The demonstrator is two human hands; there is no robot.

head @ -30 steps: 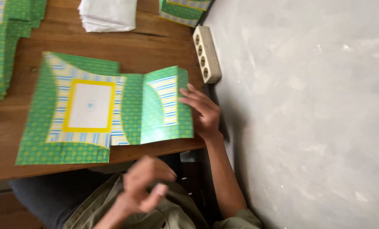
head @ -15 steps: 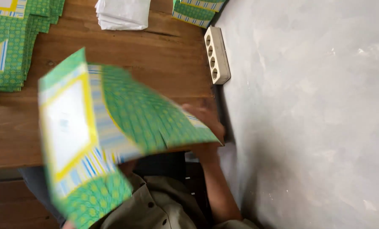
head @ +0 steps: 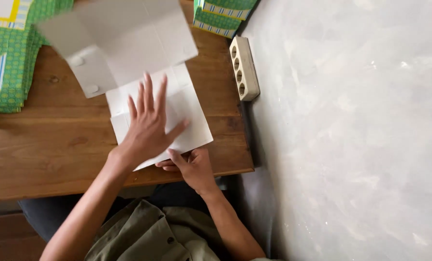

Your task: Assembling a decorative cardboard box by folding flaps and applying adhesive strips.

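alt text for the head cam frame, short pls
Seen from above, a person's left hand presses flat on a white unfolded card sheet on a wooden table, while the right hand grips the sheet's near edge. Stacks of green patterned sheets lie at the left, and a beige power strip sits at the table's right edge.

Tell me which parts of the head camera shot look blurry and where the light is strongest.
Head view: the raised flap of the white cardboard sheet is smeared by motion blur, while the left hand pressing its lower part and the right hand at its near edge look sharp; daylight falls brightest on the grey floor, without harsh glare.
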